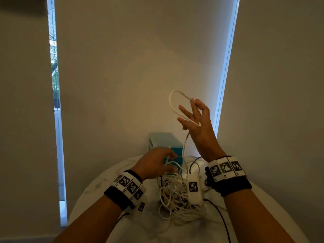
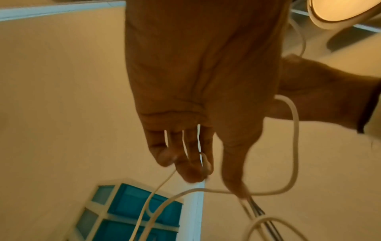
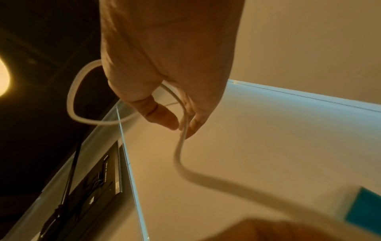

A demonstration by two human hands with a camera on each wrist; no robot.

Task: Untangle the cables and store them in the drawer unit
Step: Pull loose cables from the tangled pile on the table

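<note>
A tangle of white cables [image 1: 177, 195] lies on the round white table [image 1: 98, 188]. In front of it stands the teal drawer unit [image 1: 164, 142], also seen in the left wrist view [image 2: 132, 208]. My right hand [image 1: 194, 104] is raised above the unit. It pinches a thick white cable [image 3: 181, 146] between thumb and forefinger [image 3: 181, 128], with the other fingers spread. A loop of that cable [image 1: 172, 102] stands up above the hand, and the rest hangs down to the tangle. My left hand [image 1: 172, 162] curls over the tangle's far side and grips thin white strands [image 2: 160, 185].
A white adapter box [image 1: 193, 188] with a black-and-white marker lies on the tangle's right side. A black cable [image 1: 219, 213] runs across the table toward the near edge. Pale blinds hang behind the table, with bright window gaps at left and right.
</note>
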